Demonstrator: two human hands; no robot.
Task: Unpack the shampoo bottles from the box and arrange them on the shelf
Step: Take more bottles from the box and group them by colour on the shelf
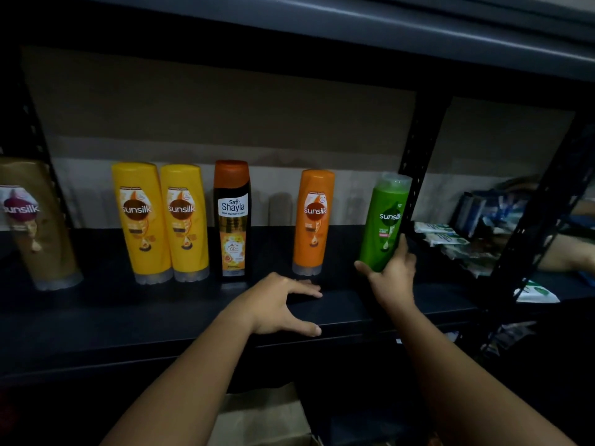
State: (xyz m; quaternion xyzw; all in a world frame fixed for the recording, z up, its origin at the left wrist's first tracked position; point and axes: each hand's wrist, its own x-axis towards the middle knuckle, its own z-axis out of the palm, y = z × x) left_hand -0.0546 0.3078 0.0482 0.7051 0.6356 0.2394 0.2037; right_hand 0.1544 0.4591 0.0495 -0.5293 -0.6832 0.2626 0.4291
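Green bottle (386,220) gripped low in right hand (391,278), at shelf (161,317) right end.

Left hand (280,304) spread flat near front edge, holding nothing; possibly touching down, orange bottle (314,220) just behind.

Five bottles are standing cap-down along the dark shelf (128,317): a gold bottle (38,223) far left, two yellow bottles (141,220) touching, a black bottle (232,217), and an orange bottle (314,220). A green bottle (384,220), tilting slightly, is sitting at the right end.
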